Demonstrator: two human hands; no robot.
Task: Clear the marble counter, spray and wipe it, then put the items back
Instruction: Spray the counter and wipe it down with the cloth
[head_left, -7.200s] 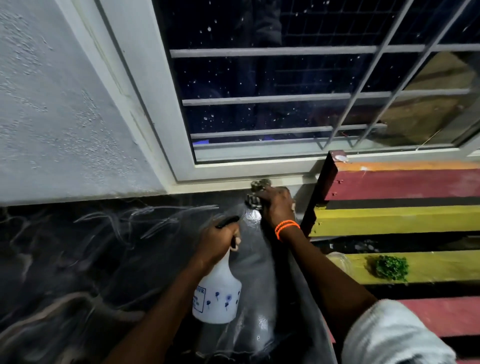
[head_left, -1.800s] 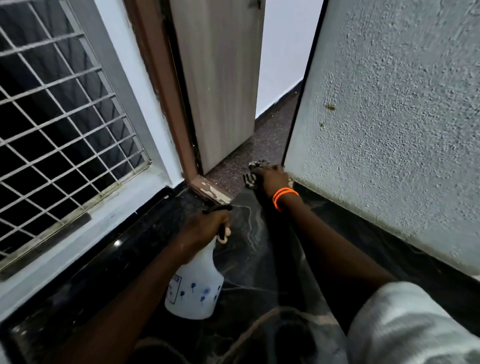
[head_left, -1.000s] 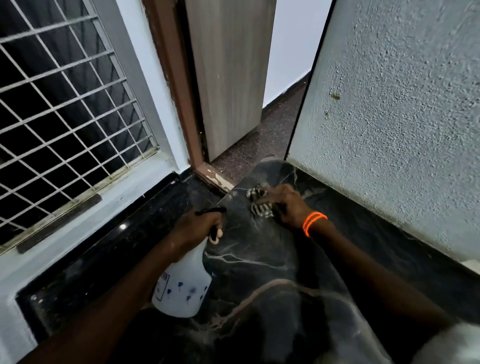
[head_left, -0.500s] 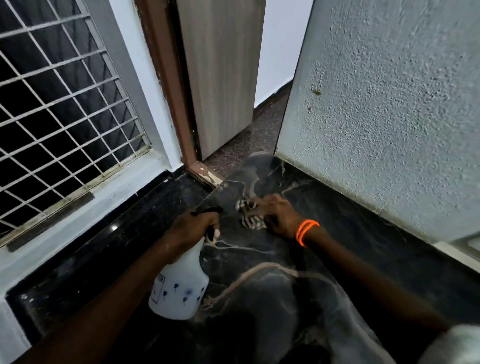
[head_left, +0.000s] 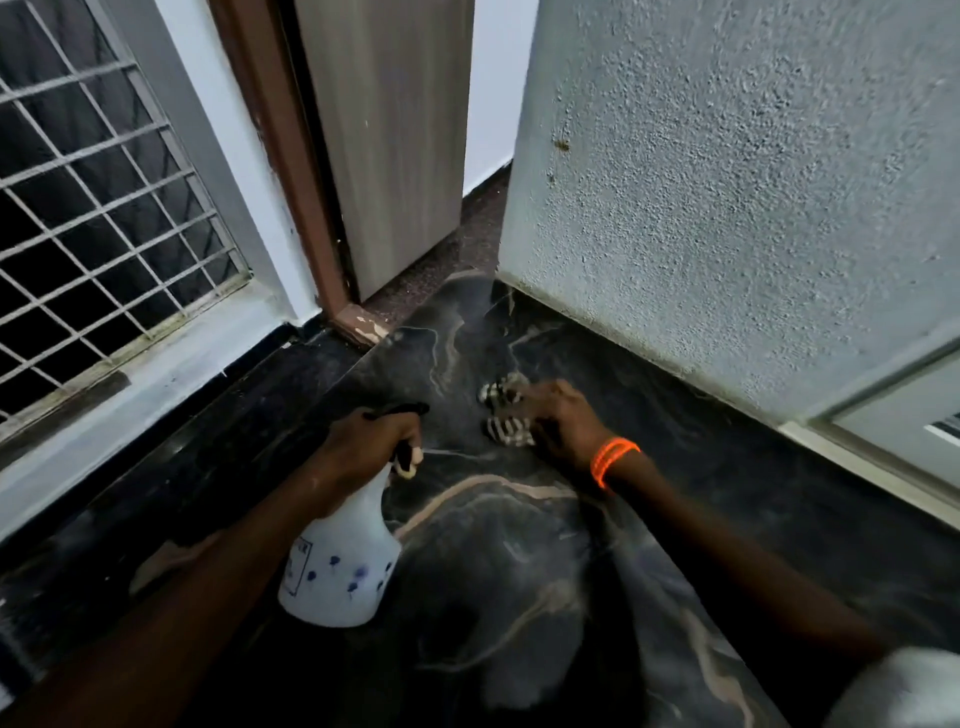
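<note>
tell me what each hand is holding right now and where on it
Left hand grips the spray bottle at its neck, by the trigger. Right hand grips a bunched striped cloth against the marble counter.

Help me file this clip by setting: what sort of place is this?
Most likely a room in a home: a black marble counter meets a rough plastered wall, with a grilled window and a wooden door beside it. Which room, I cannot tell.
</note>
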